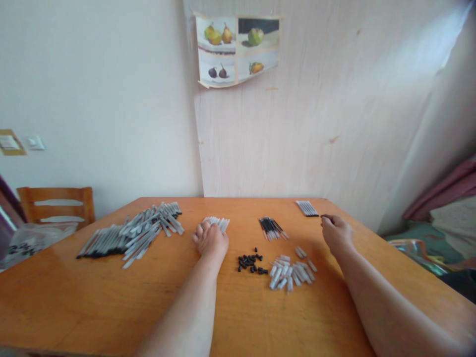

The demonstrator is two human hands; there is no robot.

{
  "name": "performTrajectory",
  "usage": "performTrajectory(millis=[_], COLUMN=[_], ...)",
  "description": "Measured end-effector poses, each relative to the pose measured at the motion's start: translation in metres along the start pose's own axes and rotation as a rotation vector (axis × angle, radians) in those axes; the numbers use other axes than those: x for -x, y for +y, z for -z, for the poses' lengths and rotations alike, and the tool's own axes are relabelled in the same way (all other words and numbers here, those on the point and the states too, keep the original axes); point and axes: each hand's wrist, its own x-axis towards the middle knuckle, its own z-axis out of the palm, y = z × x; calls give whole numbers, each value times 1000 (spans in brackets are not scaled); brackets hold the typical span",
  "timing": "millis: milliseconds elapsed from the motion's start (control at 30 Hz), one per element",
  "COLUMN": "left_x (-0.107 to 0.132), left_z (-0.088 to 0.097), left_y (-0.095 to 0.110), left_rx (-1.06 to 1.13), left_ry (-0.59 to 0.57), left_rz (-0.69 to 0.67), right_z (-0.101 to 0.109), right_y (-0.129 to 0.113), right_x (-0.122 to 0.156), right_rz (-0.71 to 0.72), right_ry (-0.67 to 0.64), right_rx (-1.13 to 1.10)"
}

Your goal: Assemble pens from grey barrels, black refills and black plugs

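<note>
On an orange wooden table [111, 302], my left hand [210, 239] is curled over a small bundle of clear pen barrels [219, 222], gripping them. My right hand [335, 232] lies further right, fingers pinched on a thin dark piece at its fingertips, just in front of a small row of finished pens [307, 208]. Between my hands lie a bunch of black refills [272, 227], a scatter of small black tips [251, 263] and a heap of clear caps [291, 273].
A big pile of grey pens [134, 233] covers the table's left side. A wooden chair [55, 203] and a plastic bag [33, 238] stand at the left. A fruit poster [238, 49] hangs on the wall behind. Fabric and a bowl sit at the right.
</note>
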Motion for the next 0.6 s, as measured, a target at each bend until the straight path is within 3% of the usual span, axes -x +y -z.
performTrajectory(millis=[600], left_x=[2], left_z=[-2], left_y=[3], left_rx=[-30], left_ry=[18], left_rz=[-86], right_z=[0], right_y=[-1], right_x=[0], right_rz=[5], right_ry=[34], right_rx=[-63])
